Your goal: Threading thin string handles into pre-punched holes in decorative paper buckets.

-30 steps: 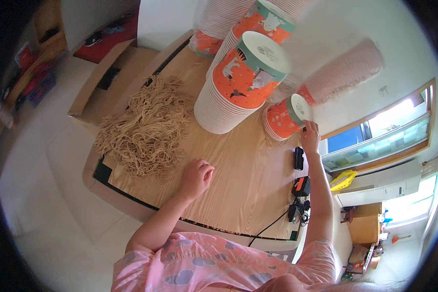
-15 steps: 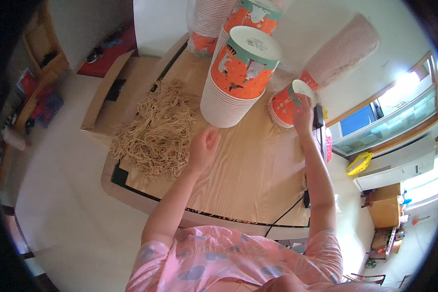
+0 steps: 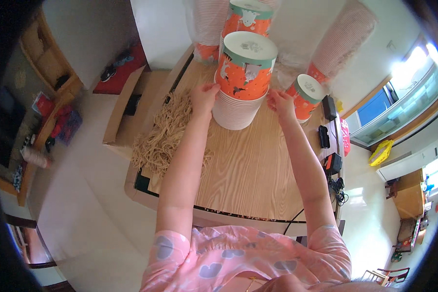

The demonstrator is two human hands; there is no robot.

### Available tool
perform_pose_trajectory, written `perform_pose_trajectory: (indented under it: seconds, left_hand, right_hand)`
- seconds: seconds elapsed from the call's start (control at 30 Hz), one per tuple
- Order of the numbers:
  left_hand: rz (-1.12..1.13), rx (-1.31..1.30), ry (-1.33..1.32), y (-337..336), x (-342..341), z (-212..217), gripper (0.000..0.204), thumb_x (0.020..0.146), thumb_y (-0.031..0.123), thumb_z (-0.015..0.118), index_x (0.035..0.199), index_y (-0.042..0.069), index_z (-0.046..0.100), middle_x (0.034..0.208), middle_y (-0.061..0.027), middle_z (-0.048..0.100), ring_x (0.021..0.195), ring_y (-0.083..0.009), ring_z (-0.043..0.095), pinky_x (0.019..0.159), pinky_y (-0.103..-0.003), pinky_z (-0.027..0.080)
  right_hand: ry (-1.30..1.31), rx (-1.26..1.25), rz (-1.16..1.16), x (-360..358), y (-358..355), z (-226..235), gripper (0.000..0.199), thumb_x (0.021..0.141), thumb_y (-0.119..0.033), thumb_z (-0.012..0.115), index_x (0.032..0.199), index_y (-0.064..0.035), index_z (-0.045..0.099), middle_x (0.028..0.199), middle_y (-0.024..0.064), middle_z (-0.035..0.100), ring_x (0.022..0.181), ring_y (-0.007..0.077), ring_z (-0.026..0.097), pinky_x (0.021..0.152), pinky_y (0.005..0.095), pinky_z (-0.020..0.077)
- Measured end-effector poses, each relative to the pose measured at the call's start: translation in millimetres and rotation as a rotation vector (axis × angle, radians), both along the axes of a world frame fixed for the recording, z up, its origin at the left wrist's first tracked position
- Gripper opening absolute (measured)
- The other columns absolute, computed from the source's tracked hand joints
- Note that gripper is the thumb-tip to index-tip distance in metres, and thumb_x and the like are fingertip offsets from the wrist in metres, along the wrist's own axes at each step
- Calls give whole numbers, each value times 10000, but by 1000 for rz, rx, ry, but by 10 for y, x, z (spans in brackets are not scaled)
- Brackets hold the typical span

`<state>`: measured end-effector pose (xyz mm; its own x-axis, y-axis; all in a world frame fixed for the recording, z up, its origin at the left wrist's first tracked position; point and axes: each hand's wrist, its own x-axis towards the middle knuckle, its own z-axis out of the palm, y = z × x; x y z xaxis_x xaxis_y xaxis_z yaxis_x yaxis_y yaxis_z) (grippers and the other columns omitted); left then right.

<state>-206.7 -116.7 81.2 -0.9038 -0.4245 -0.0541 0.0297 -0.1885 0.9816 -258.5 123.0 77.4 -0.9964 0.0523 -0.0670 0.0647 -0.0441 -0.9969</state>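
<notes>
Both hands flank the cup stack (image 3: 241, 82) on the counter (image 3: 258, 170): left hand (image 3: 204, 95) fingers curl against its side, right hand (image 3: 280, 102) fingers spread just beside; contact unclear, the stack's base partly hidden

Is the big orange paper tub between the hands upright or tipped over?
Upright. The orange tub stands nested on a stack of white tubs, its lidded top facing up, with the left hand and right hand at its sides.
</notes>
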Motion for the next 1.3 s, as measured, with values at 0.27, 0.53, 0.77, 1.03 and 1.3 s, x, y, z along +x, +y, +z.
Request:
perform_pose_trajectory:
  seconds: [0.27, 0.53, 0.77, 1.03, 1.3]
  left_hand:
    - [8, 125, -123, -29, -67, 0, 65, 802, 125, 659, 842, 92, 620, 673, 8, 580, 521, -77, 511, 421, -226, 383]
    - [-45, 209, -109, -47, -68, -3, 54, 794, 105, 655, 797, 64, 620, 606, 8, 549, 459, -86, 475, 398, -218, 355]
    - [-57, 221, -139, -105, -119, -26, 63, 792, 114, 650, 784, 57, 623, 611, 2, 543, 477, -82, 476, 394, -218, 350]
    - [-81, 238, -137, -83, -62, 110, 109, 775, 124, 671, 730, 79, 582, 601, 14, 503, 502, -90, 458, 421, -220, 360]
    - [-116, 197, -120, -122, -83, 189, 122, 787, 104, 660, 706, 74, 573, 574, 5, 500, 455, -99, 440, 408, -225, 346]
  right_hand:
    - [-113, -31, 142, -20, 7, 120, 184, 875, -253, 627, 867, -70, 617, 745, -4, 594, 634, 100, 554, 571, 255, 480]
    - [-179, -157, 192, -20, 58, 122, 157, 894, -216, 603, 884, -59, 606, 741, 0, 582, 643, 112, 547, 583, 266, 468]
    - [-215, -181, 177, -37, 51, 146, 138, 891, -193, 604, 854, -60, 608, 719, 3, 568, 626, 113, 533, 562, 278, 449]
    - [-192, -179, 241, -78, 100, 191, 163, 891, -204, 601, 877, -42, 615, 758, 22, 594, 635, 115, 544, 539, 273, 446]
    - [-191, -209, 215, -52, 88, 346, 167, 891, -188, 602, 902, -22, 617, 789, 31, 599, 617, 101, 518, 508, 232, 419]
